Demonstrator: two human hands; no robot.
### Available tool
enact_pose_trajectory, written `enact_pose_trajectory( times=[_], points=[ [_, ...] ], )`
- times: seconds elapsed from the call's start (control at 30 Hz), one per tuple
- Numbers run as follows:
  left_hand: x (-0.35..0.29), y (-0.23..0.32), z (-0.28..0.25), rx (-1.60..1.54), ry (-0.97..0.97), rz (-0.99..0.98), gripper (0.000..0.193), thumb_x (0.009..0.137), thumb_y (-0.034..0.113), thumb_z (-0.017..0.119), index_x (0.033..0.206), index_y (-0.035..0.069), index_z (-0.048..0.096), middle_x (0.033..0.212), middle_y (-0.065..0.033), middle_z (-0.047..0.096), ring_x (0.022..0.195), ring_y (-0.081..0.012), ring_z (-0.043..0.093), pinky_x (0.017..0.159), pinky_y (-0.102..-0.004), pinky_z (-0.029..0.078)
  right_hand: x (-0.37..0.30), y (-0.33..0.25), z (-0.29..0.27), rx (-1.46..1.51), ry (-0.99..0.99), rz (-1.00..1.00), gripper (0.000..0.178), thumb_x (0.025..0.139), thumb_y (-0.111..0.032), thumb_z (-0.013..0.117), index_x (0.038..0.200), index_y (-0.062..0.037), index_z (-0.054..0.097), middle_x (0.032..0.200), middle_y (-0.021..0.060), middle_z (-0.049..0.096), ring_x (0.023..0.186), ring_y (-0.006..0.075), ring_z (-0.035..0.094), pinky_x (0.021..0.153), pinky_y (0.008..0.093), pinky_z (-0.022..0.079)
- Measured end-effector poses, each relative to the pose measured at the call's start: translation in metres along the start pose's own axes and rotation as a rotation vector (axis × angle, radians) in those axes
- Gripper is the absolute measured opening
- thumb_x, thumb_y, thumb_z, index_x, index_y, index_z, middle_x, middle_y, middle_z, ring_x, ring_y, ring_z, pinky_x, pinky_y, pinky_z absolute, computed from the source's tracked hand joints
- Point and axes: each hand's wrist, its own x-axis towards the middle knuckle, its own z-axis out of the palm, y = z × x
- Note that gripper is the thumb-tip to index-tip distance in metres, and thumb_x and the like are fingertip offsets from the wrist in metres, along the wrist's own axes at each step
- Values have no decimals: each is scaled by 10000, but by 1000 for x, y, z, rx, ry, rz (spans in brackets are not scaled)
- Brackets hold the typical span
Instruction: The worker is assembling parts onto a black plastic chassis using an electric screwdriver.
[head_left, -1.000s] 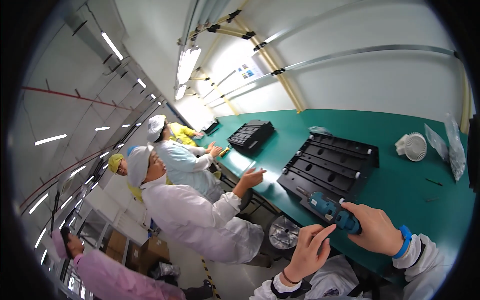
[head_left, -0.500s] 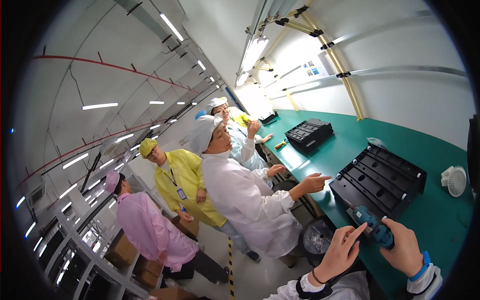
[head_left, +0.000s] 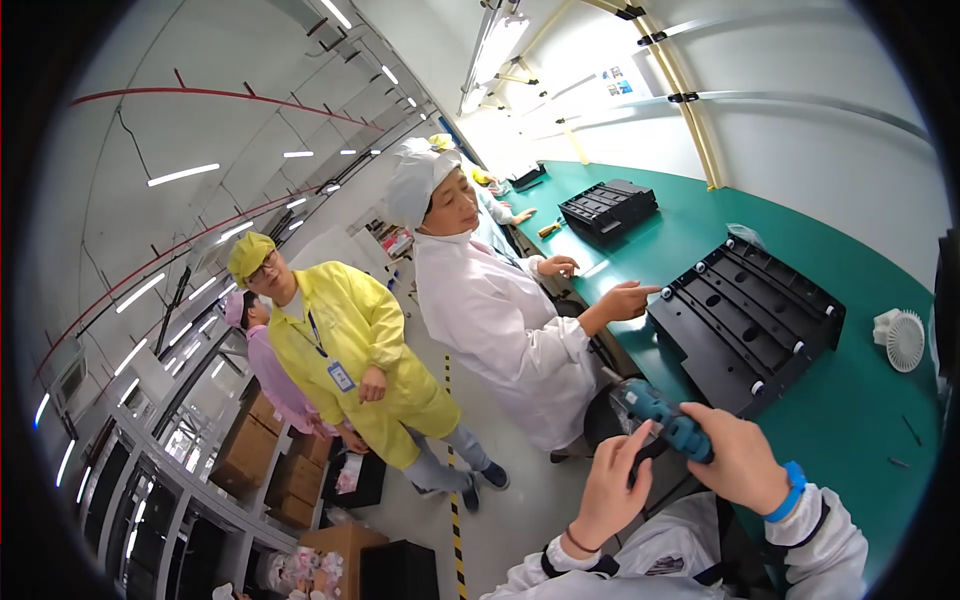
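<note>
My right hand (head_left: 738,458) is wrapped around the rear of a teal cordless power screwdriver (head_left: 652,408), its bit end tilted up and to the left. My left hand (head_left: 612,488) is close below the tool, index finger stretched toward it and the other fingers partly bent. Whether that fingertip touches the tool I cannot tell. Just beyond, a large black panel-like housing (head_left: 735,300) with rails, holes and white round pieces lies on the green bench (head_left: 850,240). A co-worker in white points a finger (head_left: 655,290) at its left edge.
A second black housing (head_left: 607,210) and an orange-handled tool (head_left: 550,229) lie farther along the bench. A small white fan (head_left: 903,338) stands at right, with thin dark pieces (head_left: 911,430) nearby. People in white (head_left: 490,320) and yellow (head_left: 345,330) stand at left, near cardboard boxes (head_left: 250,440).
The screwdriver and both my hands have moved left and slightly up, away from the housing. The person in yellow has come nearer; the co-worker in white still points.
</note>
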Motion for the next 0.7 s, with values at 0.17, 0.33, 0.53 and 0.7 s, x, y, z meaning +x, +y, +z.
enact_pose_trajectory(
  times=[0.17,0.33,0.53,0.7],
  points=[
    [-17,-2,-2,-12,-6,-107,549,877,25,632,1406,108,513,1083,-135,545,955,-296,572,804,-362,493,-5,0,11,-2,-91,5,698,646,-49,769,1291,-52,501,914,157,617,817,373,633,668,444,509],
    [-18,4,5,-22,2,-9,553,893,17,609,1424,120,498,1107,-157,517,960,-309,567,834,-373,490,-14,4,12,-28,-30,-6,697,627,-33,760,1278,-43,512,927,167,615,838,395,621,695,467,499],
    [-22,-1,10,-50,-8,-60,566,907,8,619,1443,137,489,1115,-109,493,883,-220,544,749,-307,478,-12,15,22,-43,-24,-33,714,610,-3,760,1278,-35,510,923,176,610,843,408,613,698,472,489],
    [-20,-4,11,-43,-14,-14,556,914,14,619,1439,152,500,1115,-97,493,861,-192,539,722,-291,476,-11,13,21,-39,-47,-37,708,611,-10,766,1270,-34,510,918,172,611,815,398,617,678,466,494]
  ],
)
